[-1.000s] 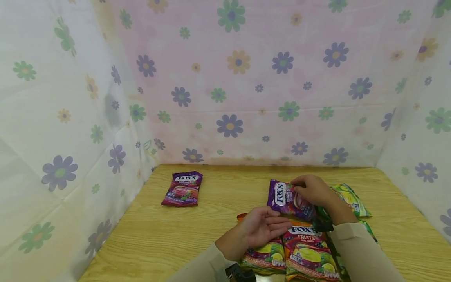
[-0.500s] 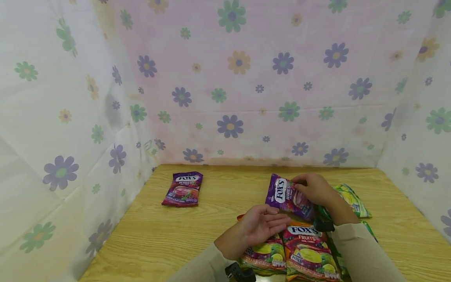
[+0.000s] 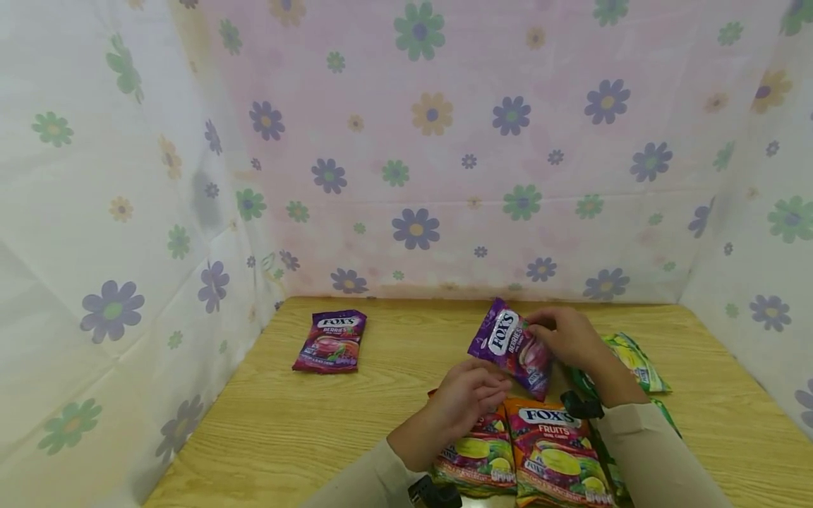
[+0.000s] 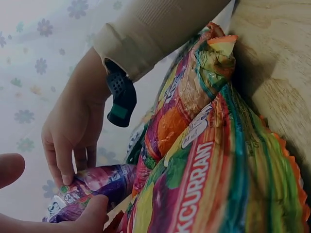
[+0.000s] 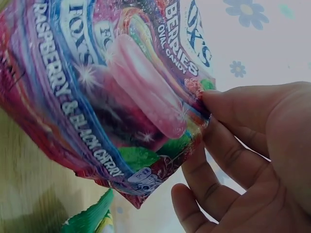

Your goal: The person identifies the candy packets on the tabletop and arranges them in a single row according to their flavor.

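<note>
While we pinched the purple Berries packet (image 3: 517, 349) by its side edge between the thumb and fingers of the right hand (image 3: 565, 342), we had the left hand (image 3: 466, 398) open just beside it, its fingers relaxed and slightly bent; whether these touched the wrapper we could not tell. We held the packet aslant over the right part of the table (image 3: 286, 437), its printed front toward us and its FOX'S lettering running obliquely; in the right wrist view we read RASPBERRY & BLACK CHERRY across the lower portion. Nearest us, the left Fruits packet (image 3: 475, 455) and the right Fruits packet (image 3: 555, 458) lay side by side, the former partly hidden by our left hand. Beyond our right forearm we saw a green-and-yellow packet (image 3: 638, 360), partly concealed. Well apart, toward the table's far left corner, a second purple packet (image 3: 330, 342) lay face up. We wore cream sleeves (image 3: 654, 451) and dark wristbands (image 3: 581, 406); behind the table we noted a flower-printed cloth (image 3: 375, 197).
</note>
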The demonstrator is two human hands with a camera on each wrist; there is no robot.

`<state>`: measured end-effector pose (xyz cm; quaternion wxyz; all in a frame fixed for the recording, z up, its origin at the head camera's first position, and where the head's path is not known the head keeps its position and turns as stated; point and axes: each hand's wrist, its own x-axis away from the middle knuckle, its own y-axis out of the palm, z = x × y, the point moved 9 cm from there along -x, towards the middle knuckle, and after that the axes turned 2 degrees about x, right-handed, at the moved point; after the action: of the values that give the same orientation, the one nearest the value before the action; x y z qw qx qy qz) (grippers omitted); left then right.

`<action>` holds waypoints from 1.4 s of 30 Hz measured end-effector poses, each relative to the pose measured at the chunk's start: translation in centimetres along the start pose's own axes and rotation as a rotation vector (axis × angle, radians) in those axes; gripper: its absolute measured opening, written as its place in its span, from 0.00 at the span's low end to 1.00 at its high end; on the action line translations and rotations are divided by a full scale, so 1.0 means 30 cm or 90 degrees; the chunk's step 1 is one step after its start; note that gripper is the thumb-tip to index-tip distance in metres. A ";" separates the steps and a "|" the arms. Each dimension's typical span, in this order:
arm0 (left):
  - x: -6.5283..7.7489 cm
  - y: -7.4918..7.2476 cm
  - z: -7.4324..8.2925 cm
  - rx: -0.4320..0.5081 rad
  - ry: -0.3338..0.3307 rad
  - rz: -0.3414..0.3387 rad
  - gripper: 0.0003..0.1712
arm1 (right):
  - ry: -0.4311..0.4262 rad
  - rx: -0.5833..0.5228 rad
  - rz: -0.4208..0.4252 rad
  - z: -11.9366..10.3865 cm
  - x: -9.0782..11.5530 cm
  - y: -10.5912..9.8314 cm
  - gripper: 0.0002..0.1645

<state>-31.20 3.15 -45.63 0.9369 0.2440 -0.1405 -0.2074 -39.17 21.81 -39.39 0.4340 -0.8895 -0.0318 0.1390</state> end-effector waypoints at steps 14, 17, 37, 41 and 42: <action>-0.006 -0.028 0.067 -0.057 0.102 0.065 0.34 | -0.029 -0.025 0.037 -0.068 0.012 -0.044 0.20; -0.005 -0.026 0.085 -0.072 0.123 0.065 0.35 | -0.019 -0.037 0.032 -0.083 0.017 -0.049 0.23; 0.000 -0.090 0.186 -0.140 0.233 0.119 0.43 | -0.006 -0.206 -0.017 -0.193 0.046 -0.052 0.31; 0.000 -0.100 0.204 -0.112 0.233 0.128 0.42 | -0.023 -0.243 -0.027 -0.217 0.050 -0.049 0.31; 0.000 -0.103 0.209 -0.105 0.231 0.132 0.41 | -0.029 -0.251 -0.032 -0.223 0.050 -0.047 0.31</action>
<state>-34.47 -1.83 -41.94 0.9799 0.1841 0.0238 -0.0735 -35.79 17.84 -34.71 0.2539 -0.9528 -0.0905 0.1396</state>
